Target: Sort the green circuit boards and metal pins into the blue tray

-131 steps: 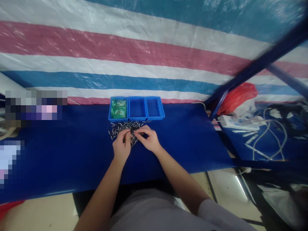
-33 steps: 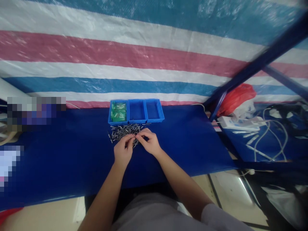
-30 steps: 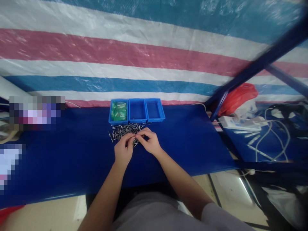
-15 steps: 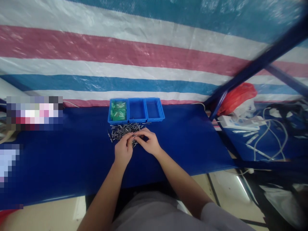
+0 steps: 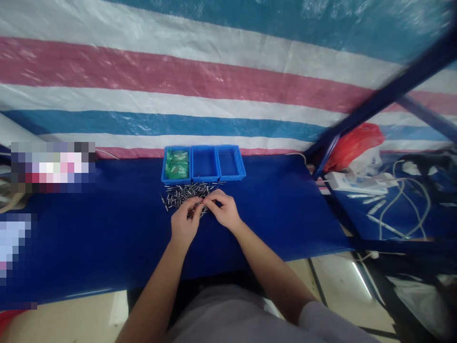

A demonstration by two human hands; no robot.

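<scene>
Many thin dark and silvery metal pieces (image 5: 178, 193) lie in a loose pile on the blue table. Over the near edge of the pile, my left hand (image 5: 184, 221) has its thumb and fingers pinched together. My right hand (image 5: 224, 209) meets it from the right, also in a pinch, fingertips almost touching those of the left. Whatever sits between the fingertips is too small to make out. Just behind the pile stand three joined blue bins; the left bin (image 5: 163, 166) holds green packets (image 5: 177, 164).
The middle bin (image 5: 204, 162) and right bin (image 5: 229, 162) stand beside the left one. A striped sheet (image 5: 214, 85) hangs behind the table (image 5: 285, 209). To the right are a blue metal frame (image 5: 378, 105), a red bag (image 5: 357, 143), a power strip (image 5: 344, 182) and white cables.
The left thumb and fingers have shifted, with a wider gap behind their tips. Both hands remain together over the pile, and the whole view has moved very slightly.
</scene>
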